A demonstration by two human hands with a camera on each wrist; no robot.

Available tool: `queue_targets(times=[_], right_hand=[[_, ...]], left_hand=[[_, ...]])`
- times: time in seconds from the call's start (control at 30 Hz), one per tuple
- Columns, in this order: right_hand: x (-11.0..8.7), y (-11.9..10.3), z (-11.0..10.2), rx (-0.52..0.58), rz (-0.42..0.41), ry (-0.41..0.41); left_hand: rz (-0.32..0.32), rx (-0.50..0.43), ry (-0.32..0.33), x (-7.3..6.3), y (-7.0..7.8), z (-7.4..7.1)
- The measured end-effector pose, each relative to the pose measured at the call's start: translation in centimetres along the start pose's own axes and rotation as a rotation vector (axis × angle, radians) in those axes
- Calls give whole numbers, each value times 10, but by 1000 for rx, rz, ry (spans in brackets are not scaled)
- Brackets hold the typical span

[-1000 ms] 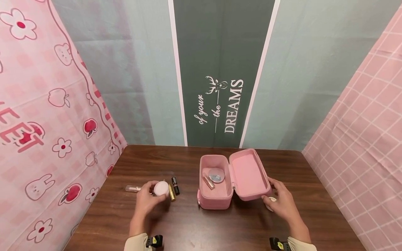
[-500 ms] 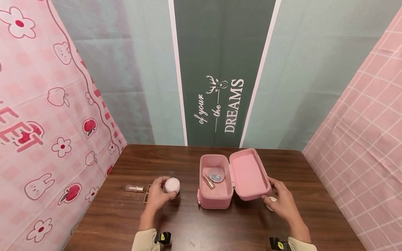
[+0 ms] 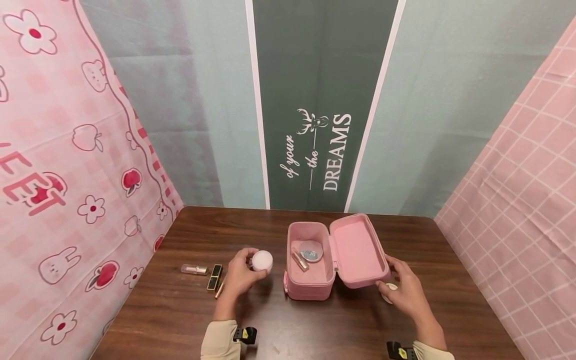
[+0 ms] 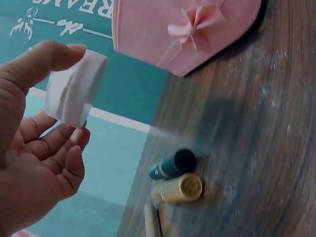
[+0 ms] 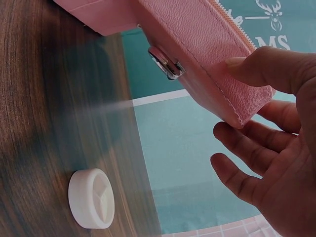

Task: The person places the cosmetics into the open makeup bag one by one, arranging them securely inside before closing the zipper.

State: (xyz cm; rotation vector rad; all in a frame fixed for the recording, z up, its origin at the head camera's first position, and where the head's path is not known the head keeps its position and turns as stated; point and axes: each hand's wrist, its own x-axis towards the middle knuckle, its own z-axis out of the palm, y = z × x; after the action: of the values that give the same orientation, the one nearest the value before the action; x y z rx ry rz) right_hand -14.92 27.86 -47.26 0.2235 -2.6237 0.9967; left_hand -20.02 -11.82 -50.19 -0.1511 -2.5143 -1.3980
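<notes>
My left hand pinches a small white cosmetic jar between thumb and fingers. It is held above the table, left of an open pink cosmetic case. Inside the case lie a round compact and a slim lip tube. On the right, my right hand grips the outer edge of the case's lid, with the thumb on one face and fingers on the other, as the right wrist view shows. A pink bow decorates the case's side.
Left of my left hand lie a clear lip gloss tube and a black-and-gold case. A black tube and a gold tube show in the left wrist view. A white round object sits below my right hand.
My left hand has carried the jar rightward, closer to the pink case, uncovering the black-and-gold case behind it. My right hand stays on the lid.
</notes>
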Motion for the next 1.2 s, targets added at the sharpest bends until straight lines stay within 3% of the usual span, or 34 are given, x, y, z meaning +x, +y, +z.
queue_targets(times=[0.33,0.67,1.2], right_hand=[[-1,3,1,3,-12,7],[0,4,0,4,-13,9],[1,1,-2,-5,7,-16]], left_hand=[[-51,-25,-38,5,16,7],[-177,45,-61,13,32,6],[-190,46,-178,32,62,11]])
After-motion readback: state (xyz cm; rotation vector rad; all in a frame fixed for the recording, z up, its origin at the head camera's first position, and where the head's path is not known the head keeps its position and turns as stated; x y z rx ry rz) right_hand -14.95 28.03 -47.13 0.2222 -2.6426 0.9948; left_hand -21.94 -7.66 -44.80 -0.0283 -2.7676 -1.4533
